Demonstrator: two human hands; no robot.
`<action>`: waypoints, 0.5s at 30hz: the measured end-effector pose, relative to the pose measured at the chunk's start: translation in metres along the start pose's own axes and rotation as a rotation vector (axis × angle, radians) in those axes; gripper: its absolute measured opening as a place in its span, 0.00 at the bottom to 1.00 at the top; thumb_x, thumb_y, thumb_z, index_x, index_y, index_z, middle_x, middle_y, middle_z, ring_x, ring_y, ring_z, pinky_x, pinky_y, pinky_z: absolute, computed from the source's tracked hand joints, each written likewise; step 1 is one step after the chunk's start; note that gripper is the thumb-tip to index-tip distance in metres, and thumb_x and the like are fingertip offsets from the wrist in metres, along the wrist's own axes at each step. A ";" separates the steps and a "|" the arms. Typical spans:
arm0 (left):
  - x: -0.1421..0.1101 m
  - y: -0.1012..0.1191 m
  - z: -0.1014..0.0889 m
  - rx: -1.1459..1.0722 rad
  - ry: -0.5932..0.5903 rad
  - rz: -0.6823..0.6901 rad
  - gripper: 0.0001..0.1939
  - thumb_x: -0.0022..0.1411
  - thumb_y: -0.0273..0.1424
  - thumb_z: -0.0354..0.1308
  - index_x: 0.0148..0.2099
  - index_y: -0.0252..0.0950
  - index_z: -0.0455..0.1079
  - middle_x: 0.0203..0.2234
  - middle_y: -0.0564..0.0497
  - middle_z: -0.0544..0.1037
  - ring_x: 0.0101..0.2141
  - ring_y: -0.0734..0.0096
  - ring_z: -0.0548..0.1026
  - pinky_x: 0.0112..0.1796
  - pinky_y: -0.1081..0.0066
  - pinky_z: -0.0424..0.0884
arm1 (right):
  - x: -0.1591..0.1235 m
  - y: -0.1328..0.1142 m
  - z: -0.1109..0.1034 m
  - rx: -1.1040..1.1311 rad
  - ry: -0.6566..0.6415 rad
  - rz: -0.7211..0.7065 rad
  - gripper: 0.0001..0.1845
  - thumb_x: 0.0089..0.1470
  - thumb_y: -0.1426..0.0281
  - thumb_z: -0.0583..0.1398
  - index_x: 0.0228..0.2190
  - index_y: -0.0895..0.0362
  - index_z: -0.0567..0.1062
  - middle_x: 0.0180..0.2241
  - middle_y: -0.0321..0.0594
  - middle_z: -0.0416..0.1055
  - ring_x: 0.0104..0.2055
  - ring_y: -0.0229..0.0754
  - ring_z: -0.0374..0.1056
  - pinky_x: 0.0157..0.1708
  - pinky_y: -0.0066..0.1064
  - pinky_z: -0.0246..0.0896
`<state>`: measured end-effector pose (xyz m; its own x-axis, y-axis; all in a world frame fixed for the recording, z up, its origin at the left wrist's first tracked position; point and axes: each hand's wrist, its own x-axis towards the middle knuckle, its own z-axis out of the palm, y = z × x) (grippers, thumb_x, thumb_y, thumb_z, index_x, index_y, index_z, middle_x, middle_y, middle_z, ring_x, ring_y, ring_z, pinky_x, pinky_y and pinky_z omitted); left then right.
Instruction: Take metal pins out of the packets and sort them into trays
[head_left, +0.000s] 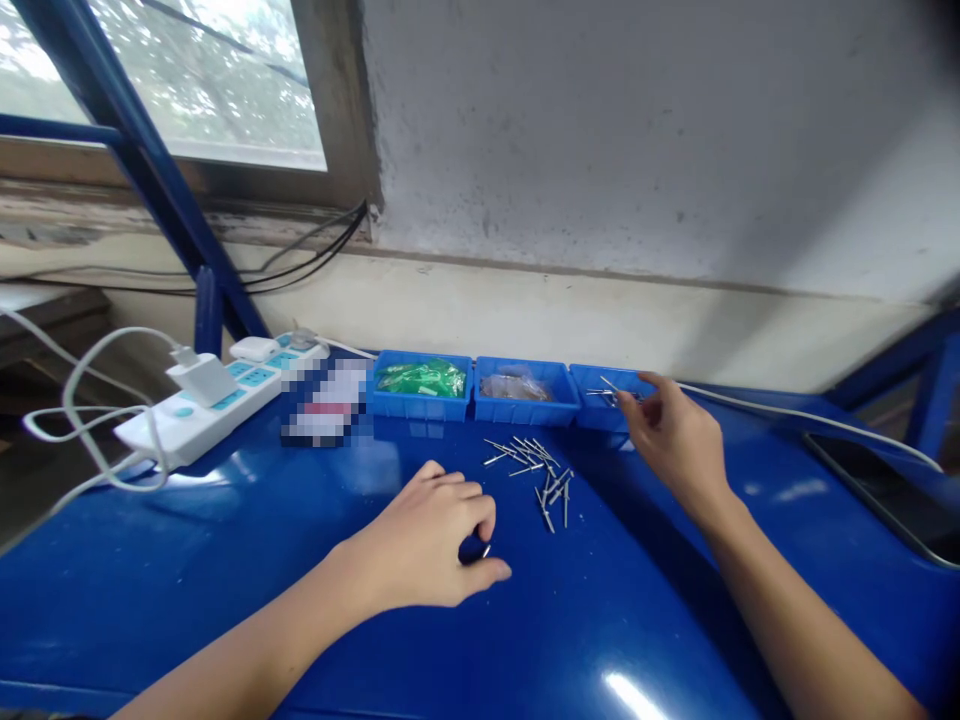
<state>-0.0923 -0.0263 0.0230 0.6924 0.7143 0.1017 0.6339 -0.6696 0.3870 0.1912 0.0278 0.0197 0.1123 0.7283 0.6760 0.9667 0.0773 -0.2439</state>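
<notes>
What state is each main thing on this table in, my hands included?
Left hand: over the table, thumb and fingers apart
Right hand: at right bin, grip unclear
Loose blind rivets: scattered
Left bin: holding green bagged items
Middle bin: holding clear bags
Right bin: holding metal pins, partly hidden
Power strip: adapter plugged in, some sockets free
Smartphone: flat, screen dark
Pixelated item: cannot tell

We see a glossy, smooth worktop point(300, 560) that looks like painted metal, shiny metal rivets point(529, 453) toward its far edge, smooth plastic bins point(422, 405) along that edge, and a matt, rough-patched wall point(637, 150) beyond.
</notes>
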 end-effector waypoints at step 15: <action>0.014 -0.009 0.006 -1.150 0.427 -0.390 0.10 0.60 0.31 0.54 0.45 0.35 0.66 0.31 0.52 0.73 0.30 0.75 0.73 0.35 0.71 0.71 | -0.061 -0.088 -0.006 0.541 -0.480 -0.341 0.10 0.62 0.70 0.48 0.33 0.56 0.67 0.28 0.38 0.70 0.28 0.39 0.65 0.28 0.28 0.57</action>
<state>-0.0862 -0.0111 0.0157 0.2297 0.9732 0.0054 -0.0390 0.0037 0.9992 0.1006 -0.0275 0.0042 -0.3996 0.8092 0.4307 0.6704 0.5784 -0.4648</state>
